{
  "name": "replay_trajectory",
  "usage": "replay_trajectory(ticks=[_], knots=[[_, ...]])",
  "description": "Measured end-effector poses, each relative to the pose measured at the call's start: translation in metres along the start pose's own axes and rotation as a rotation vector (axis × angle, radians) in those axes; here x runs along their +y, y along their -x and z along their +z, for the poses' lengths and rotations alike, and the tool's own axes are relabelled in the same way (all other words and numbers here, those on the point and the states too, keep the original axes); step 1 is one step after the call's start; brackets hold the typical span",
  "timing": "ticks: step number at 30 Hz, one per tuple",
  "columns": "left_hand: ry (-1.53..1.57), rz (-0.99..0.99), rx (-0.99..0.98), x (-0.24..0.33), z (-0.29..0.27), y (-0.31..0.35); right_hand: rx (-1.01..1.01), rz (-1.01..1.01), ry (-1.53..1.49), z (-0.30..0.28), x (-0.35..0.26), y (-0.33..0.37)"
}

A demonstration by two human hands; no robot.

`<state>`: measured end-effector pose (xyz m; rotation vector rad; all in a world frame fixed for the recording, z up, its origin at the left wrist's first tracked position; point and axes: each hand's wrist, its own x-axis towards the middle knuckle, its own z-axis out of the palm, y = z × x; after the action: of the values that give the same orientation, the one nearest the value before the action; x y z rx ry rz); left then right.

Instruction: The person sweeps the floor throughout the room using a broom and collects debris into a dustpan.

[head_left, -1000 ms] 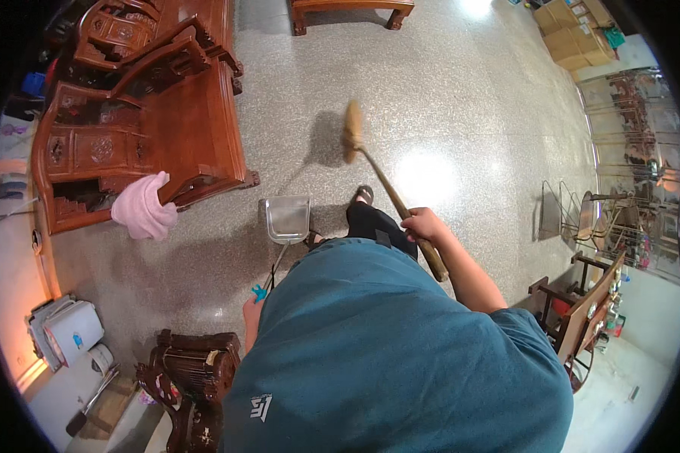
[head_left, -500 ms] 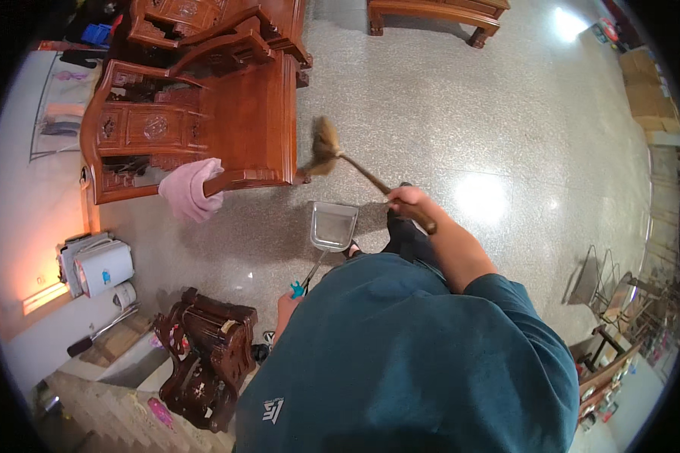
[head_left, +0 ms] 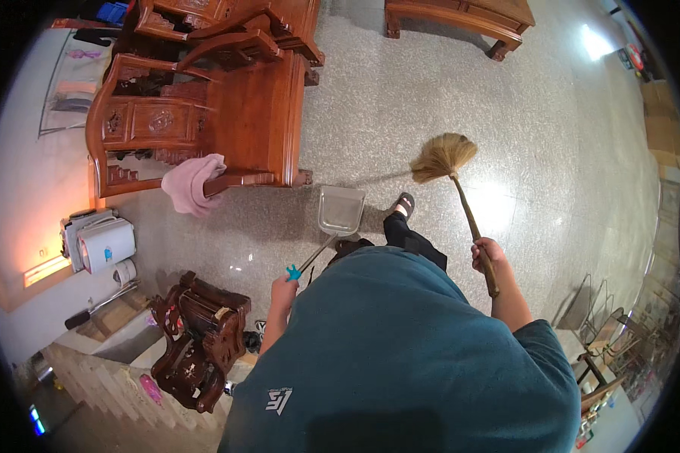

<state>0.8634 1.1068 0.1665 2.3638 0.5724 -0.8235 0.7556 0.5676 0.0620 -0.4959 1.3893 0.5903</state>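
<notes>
The right hand (head_left: pixel 489 255) grips a fan-shaped tan straw broom (head_left: pixel 446 158) by its brown handle (head_left: pixel 468 215); the left hand (head_left: pixel 282 291) clasps a shallow grey dustpan (head_left: pixel 341 211) by its thin handle (head_left: pixel 319 252).

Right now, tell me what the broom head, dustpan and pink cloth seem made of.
Broom head: dry, matte plant fibre, it seems, from its tan splayed strands. Dustpan: smooth grey metal or plastic, faintly shiny; unclear which. Pink cloth: probably matte towelling, draped in folds.

dustpan handle (head_left: pixel 315 254): end hidden, left hand (head_left: pixel 282 291) | table (head_left: pixel 461 18): cropped above
</notes>
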Motion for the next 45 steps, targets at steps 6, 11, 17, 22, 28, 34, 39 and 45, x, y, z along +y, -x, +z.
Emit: replay_trajectory(ticks=[6, 11, 17, 22, 28, 34, 39, 45], knots=[[0.060, 0.021, 0.012, 0.016, -0.003, -0.015, 0.027, -0.155, 0.648, 0.067, -0.039, -0.016], [0.034, 0.033, -0.079, 0.011, -0.020, -0.034, 0.000, -0.324, 0.796, 0.127, -0.033, 0.045], [0.028, 0.099, -0.123, 0.013, -0.031, -0.059, -0.142, -0.399, 1.048, 0.191, -0.035, 0.072], [0.028, 0.149, -0.107, -0.019, -0.011, -0.087, -0.358, -0.333, 1.228, 0.274, -0.068, 0.044], [0.149, 0.022, -0.092, -0.016, 0.020, -0.086, -1.003, -0.855, 2.370, 0.393, -0.137, -0.117], [0.227, -0.231, -0.065, 0.108, 0.007, -0.062, -0.602, -0.753, 2.521, 0.490, -0.223, -0.181], [0.177, -0.252, 0.055, 0.154, 0.013, -0.057, -0.345, -0.648, 2.081, 0.506, -0.306, -0.177], [0.308, -0.298, -0.022, 0.200, -0.004, -0.078, -0.354, -0.283, 1.371, 0.422, -0.362, -0.109]])
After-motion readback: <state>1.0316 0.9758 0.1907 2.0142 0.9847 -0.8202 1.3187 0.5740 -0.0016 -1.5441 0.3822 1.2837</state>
